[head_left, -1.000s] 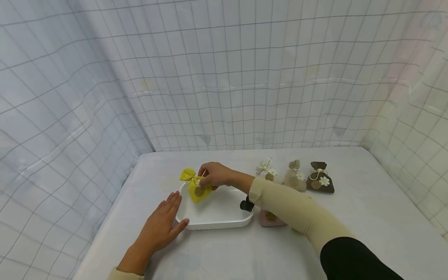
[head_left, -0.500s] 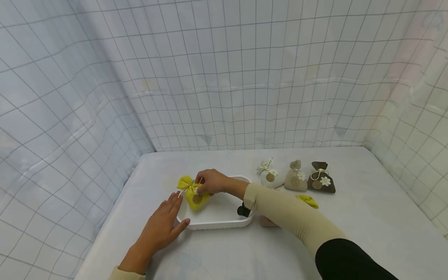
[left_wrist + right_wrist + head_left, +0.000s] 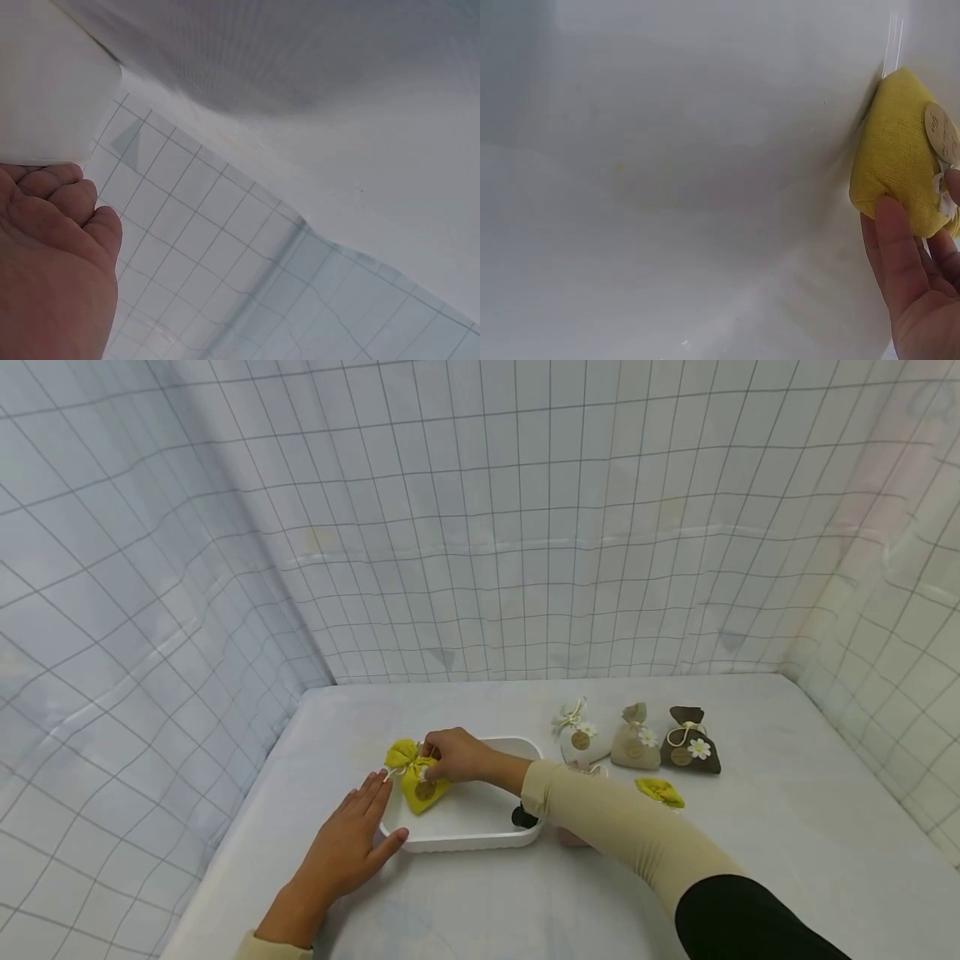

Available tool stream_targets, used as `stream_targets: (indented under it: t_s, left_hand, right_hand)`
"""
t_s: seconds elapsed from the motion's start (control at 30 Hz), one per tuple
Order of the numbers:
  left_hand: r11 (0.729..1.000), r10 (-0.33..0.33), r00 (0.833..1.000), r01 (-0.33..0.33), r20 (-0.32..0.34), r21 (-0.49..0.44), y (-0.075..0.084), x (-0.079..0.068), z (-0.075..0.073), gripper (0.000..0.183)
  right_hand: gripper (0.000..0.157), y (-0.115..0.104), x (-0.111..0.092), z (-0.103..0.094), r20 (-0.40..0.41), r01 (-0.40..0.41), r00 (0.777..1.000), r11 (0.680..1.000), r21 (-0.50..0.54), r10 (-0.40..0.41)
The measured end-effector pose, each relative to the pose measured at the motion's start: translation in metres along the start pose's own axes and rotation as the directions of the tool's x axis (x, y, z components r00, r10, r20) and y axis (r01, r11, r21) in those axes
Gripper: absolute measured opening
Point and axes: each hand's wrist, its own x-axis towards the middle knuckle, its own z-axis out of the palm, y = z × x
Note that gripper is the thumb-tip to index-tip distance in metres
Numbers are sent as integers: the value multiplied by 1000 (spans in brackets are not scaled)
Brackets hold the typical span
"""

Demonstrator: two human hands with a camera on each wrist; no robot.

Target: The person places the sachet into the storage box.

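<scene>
A yellow drawstring pouch [image 3: 415, 795] with a round tag lies at the left end of a white tray [image 3: 472, 817]. My right hand [image 3: 459, 755] grips its body from the right, and the fingers obscure part of it. In the right wrist view, the thumb and fingers [image 3: 901, 247] hold the yellow cloth close over the tray's white floor. My left hand [image 3: 347, 845] lies along the tray's left side with straight fingers and the thumb spread by the front corner. Fingertips meet the tray's wall [image 3: 52, 97] in the left wrist view.
To the tray's right, a white pouch [image 3: 585, 747], a beige pouch [image 3: 632, 750] and a dark brown pouch [image 3: 690, 752] stand in a row. Nearer, another yellow pouch [image 3: 660, 790] and a pink pouch [image 3: 572, 838] are partly hidden by my right sleeve. Gridded sheets enclose the table.
My right hand has lowered the yellow pouch slightly into the tray's left end. The right forearm shifted a little, uncovering the other yellow pouch's top. My left hand has stayed put.
</scene>
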Motion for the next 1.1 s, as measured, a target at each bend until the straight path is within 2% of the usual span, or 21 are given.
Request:
stream_targets:
  t_s: [0.47,0.73,1.1]
  left_hand:
    - [1000,-6,1000,6,-6,1,-1,1,3,80]
    - [1000,-23,1000,23,15,11,1,1,1,80]
    - [1000,-27,1000,27,11,6,3,1,0,81]
  right_hand:
    - [19,0,-1,-11,-31,21,999,999,-30,-22]
    - [24,-3,-6,-35,-37,-14,999,989,149,20]
    - [21,-6,-37,-81,-128,47,992,964,260,-14]
